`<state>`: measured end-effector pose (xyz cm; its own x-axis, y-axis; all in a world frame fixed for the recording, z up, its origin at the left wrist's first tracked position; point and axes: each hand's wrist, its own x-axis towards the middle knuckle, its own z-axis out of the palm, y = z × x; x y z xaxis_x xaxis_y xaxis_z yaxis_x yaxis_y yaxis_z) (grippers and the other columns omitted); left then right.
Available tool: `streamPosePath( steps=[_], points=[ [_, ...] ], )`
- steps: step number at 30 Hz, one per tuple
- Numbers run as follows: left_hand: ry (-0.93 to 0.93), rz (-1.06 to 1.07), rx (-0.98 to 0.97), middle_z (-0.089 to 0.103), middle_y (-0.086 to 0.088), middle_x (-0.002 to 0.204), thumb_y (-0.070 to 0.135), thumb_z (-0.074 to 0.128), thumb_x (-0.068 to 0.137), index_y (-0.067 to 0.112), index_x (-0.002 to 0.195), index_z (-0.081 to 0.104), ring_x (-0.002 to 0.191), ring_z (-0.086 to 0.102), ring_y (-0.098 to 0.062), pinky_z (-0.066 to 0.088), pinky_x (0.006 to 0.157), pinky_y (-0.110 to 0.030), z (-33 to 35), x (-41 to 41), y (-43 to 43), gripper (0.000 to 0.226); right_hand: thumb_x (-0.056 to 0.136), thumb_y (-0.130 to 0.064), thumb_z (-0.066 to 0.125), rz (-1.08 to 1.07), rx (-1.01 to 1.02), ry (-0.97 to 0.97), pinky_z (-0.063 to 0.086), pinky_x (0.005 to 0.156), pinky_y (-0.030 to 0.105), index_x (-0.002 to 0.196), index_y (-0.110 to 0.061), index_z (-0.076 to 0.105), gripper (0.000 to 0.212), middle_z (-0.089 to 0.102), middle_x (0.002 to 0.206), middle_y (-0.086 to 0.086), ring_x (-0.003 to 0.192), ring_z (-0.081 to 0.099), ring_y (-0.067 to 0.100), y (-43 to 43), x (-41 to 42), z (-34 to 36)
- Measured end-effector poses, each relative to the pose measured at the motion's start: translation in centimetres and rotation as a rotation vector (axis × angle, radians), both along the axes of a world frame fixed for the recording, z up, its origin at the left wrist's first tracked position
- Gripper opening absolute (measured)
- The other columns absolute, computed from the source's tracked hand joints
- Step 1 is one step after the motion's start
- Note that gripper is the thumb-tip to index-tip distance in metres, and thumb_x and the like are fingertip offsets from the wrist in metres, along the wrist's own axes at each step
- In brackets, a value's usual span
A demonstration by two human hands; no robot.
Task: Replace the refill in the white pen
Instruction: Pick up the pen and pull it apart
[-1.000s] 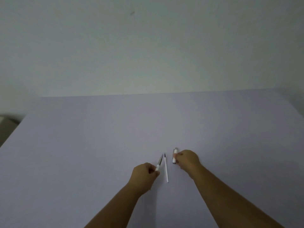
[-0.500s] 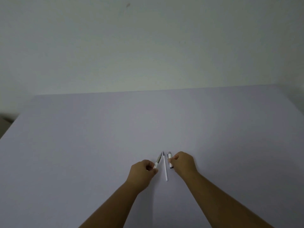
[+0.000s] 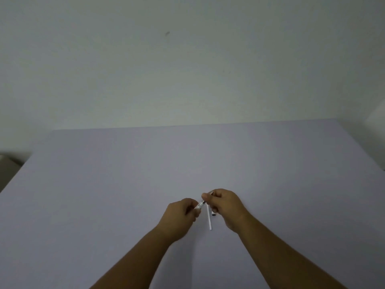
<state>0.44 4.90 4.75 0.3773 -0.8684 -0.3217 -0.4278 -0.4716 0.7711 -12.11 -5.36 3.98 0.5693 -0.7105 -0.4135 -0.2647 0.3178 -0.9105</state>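
My left hand [image 3: 183, 213] grips the rear of the white pen [image 3: 200, 204], which slants up and to the right just above the table. My right hand [image 3: 226, 207] pinches the pen's grey front section, and the tip pokes out past its fingers. A thin white refill [image 3: 209, 219] lies loose on the table between the two hands, pointing away from me. A small piece with a dark end, probably the pen cap [image 3: 214, 214], lies on the table, mostly hidden under my right hand.
The lavender table [image 3: 125, 184] stretches far on all sides of my hands. Its far edge meets a plain pale wall [image 3: 187, 69]. The left table edge runs diagonally, with a dim object [image 3: 6, 163] beyond it.
My right hand has moved left from the cap to the front of the pen held in my left hand. The pen has lifted and tilted to the right. The refill has stayed put.
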Motion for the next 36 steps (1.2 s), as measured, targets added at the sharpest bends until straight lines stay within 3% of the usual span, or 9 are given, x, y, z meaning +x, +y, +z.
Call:
streamPosePath(
  steps=[4,8,12,15,20,25,29,33,36],
  points=[
    [0.217,-0.076,0.044,0.065,0.009,0.075,0.021,0.052,0.092,0.024,0.088,0.068,0.067,0.057,-0.006,0.044,0.057,-0.016,2.1,1.5,0.9,0.017,0.083,-0.013,0.066,0.074,0.014,-0.065,0.043,0.071,0.033,0.082,-0.014,0.073,0.007,0.063,0.071,0.001,0.065,0.053,0.014,0.4,-0.8,1.0],
    [-0.061,-0.206,0.022,0.065,0.006,0.079,0.023,0.051,0.092,0.022,0.087,0.067,0.071,0.057,-0.009,0.045,0.066,-0.021,3.4,1.5,1.1,0.017,0.086,-0.019,0.065,0.193,0.074,-0.028,0.051,0.064,0.024,0.083,-0.009,0.07,0.011,0.066,0.074,0.005,0.064,0.059,0.012,0.2,-1.4,2.4],
    [-0.254,-0.272,-0.054,0.058,0.008,0.075,0.021,0.048,0.093,0.02,0.089,0.066,0.066,0.048,-0.008,0.036,0.059,-0.017,4.1,0.8,1.1,0.018,0.083,-0.022,0.069,0.232,-0.102,0.085,0.052,0.064,0.027,0.075,-0.012,0.068,0.013,0.067,0.07,0.003,0.064,0.06,0.014,0.0,-1.7,3.3],
    [-0.304,-0.271,-0.09,0.062,0.004,0.081,0.021,0.047,0.093,0.018,0.095,0.066,0.071,0.051,-0.011,0.038,0.061,-0.02,4.6,0.6,1.0,0.019,0.08,-0.01,0.07,0.258,-0.091,-0.012,0.051,0.078,0.033,0.085,-0.013,0.067,0.007,0.066,0.079,0.003,0.076,0.06,0.016,-0.1,-2.1,3.5],
    [-0.406,-0.29,-0.123,0.065,0.001,0.088,0.023,0.044,0.095,0.019,0.098,0.063,0.075,0.051,-0.012,0.036,0.06,-0.017,5.0,0.5,0.9,0.02,0.082,-0.025,0.07,0.248,-0.075,0.055,0.052,0.059,0.022,0.081,-0.01,0.067,0.015,0.066,0.07,0.002,0.061,0.061,0.01,0.0,-2.5,4.2],
    [-0.437,-0.293,-0.153,0.064,0.001,0.091,0.025,0.043,0.096,0.019,0.102,0.062,0.076,0.05,-0.011,0.033,0.058,-0.013,5.2,0.2,0.7,0.021,0.079,-0.017,0.072,0.258,-0.136,-0.008,0.049,0.074,0.026,0.083,-0.018,0.065,0.008,0.064,0.075,-0.007,0.072,0.058,0.01,-0.1,-2.7,4.4],
    [-0.465,-0.31,-0.173,0.065,0.0,0.097,0.027,0.042,0.096,0.019,0.106,0.061,0.078,0.049,-0.01,0.03,0.059,-0.011,5.4,0.1,0.6,0.022,0.086,-0.027,0.064,0.224,-0.073,0.017,0.053,0.061,0.025,0.081,-0.013,0.066,0.015,0.066,0.072,0.003,0.06,0.059,0.011,-0.2,-2.6,5.1],
    [-0.47,-0.294,-0.181,0.064,0.001,0.097,0.027,0.043,0.096,0.02,0.105,0.061,0.077,0.048,-0.009,0.029,0.058,-0.009,5.5,0.1,0.4,0.022,0.082,-0.01,0.068,0.262,-0.144,-0.015,0.05,0.076,0.028,0.084,-0.016,0.063,0.008,0.065,0.081,0.0,0.073,0.06,0.01,-0.4,-2.8,4.9],
    [-0.477,-0.3,-0.186,0.065,0.001,0.097,0.028,0.042,0.096,0.02,0.105,0.061,0.078,0.048,-0.008,0.029,0.059,-0.01,5.6,0.2,0.4,0.022,0.082,-0.022,0.069,0.252,-0.034,0.001,0.056,0.068,0.025,0.09,-0.013,0.066,0.013,0.068,0.079,0.0,0.067,0.063,0.01,-0.5,-2.8,5.1]
  ],
)
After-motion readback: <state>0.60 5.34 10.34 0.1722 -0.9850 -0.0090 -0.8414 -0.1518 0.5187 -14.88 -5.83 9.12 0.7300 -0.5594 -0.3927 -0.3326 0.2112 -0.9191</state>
